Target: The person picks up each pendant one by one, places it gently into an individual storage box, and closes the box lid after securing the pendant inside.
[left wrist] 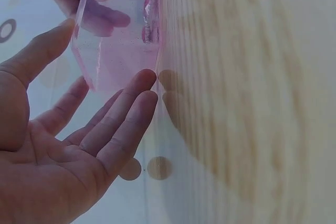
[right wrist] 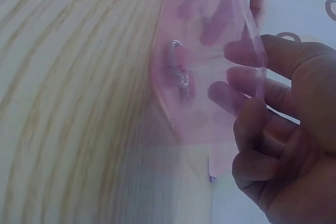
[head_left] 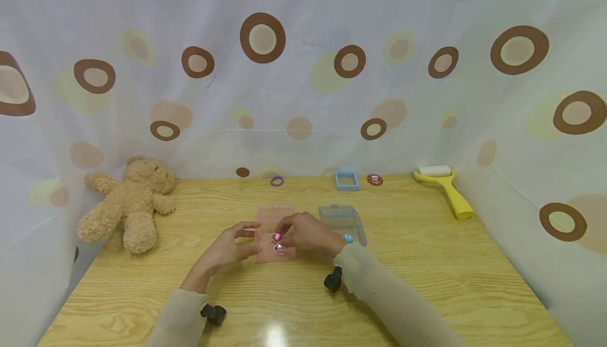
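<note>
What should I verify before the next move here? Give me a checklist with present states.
1. Pink box open: ok.
2. Pink gems inside it: ok, two show.
3. Left hand beside the pink box: ok, fingers spread at its side; how firmly it steadies the box, cannot tell.
4. Right hand clear of the pink box: not ok, fingertips are inside.
5. Right hand free of any gem: cannot tell.
6. Blue gem in the open grey box: ok.
</note>
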Motion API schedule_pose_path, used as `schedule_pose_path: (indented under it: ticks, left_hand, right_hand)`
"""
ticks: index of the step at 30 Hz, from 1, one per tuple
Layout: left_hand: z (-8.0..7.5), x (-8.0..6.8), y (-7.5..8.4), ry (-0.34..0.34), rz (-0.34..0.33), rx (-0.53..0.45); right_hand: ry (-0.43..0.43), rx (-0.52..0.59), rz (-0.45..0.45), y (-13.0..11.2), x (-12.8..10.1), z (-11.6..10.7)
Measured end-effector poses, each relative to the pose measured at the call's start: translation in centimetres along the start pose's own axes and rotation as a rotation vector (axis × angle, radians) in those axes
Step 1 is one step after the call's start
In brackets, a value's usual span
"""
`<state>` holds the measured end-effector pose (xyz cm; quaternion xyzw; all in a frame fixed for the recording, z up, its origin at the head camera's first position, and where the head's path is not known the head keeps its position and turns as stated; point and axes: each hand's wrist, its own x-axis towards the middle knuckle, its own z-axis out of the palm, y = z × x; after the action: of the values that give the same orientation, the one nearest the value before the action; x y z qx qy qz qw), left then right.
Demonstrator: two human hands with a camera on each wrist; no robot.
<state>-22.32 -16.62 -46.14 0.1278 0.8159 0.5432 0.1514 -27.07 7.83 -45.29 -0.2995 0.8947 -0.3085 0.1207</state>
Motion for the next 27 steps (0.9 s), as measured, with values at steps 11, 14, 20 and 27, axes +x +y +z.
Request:
schedule_pose_path:
  ticks: [11,14,20,27]
  left_hand:
    - [0.0,0.0,0.2,-0.016,0.0,-0.015]
    - [-0.1,0.1,0.1,-0.015,-0.001,-0.006]
    - [0.0,0.2,-0.1,-0.007,-0.01,0.021]
    - [0.1,0.1,0.0,0.011,-0.023,0.049]
  right_hand:
    - [0.029,0.043,-0.055,0.6,-0.4,-1.1]
    - [0.038,0.057,-0.073,0.9,-0.3,-1.4]
    - [0.067,0.119,-0.061,1.0,-0.4,-2.1]
    - [0.103,0.184,0.04,0.9,-0.6,-2.8]
